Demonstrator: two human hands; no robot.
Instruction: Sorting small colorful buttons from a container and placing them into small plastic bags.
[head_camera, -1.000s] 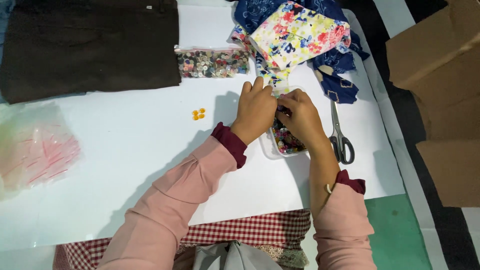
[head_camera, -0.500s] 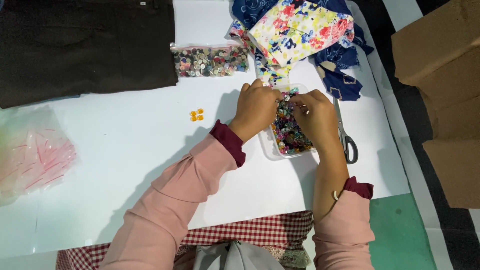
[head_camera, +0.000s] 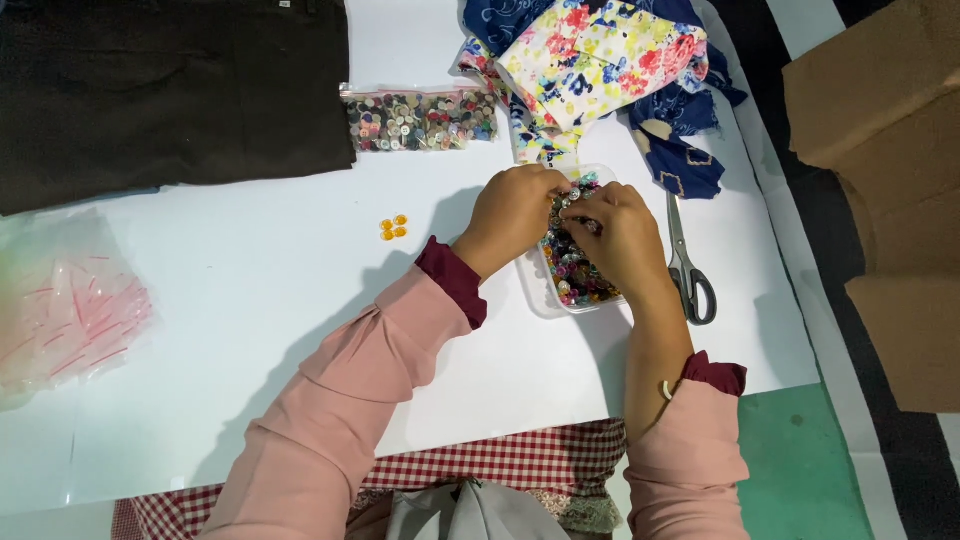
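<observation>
Both ur hands, left hand (head_camera: 512, 212) & right hand (head_camera: 618, 235), dig in clear tub of buttons (head_camera: 572, 275) near worktop's far-right edge; fingers curled, can't tell if pinching any. Buttons look tiny, hard, slippery: pinch by rims.

Glossy plastic buttons (head_camera: 572, 272) fill a clear plastic tub (head_camera: 535, 290) beside metal scissors (head_camera: 686, 262) on smooth white paper (head_camera: 250, 300).

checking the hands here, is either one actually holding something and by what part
Both hands work in the clear tray of buttons. The right hand and left hand meet fingertips over it, seemingly pinching a small button, but the hold cannot be told for sure.
</observation>
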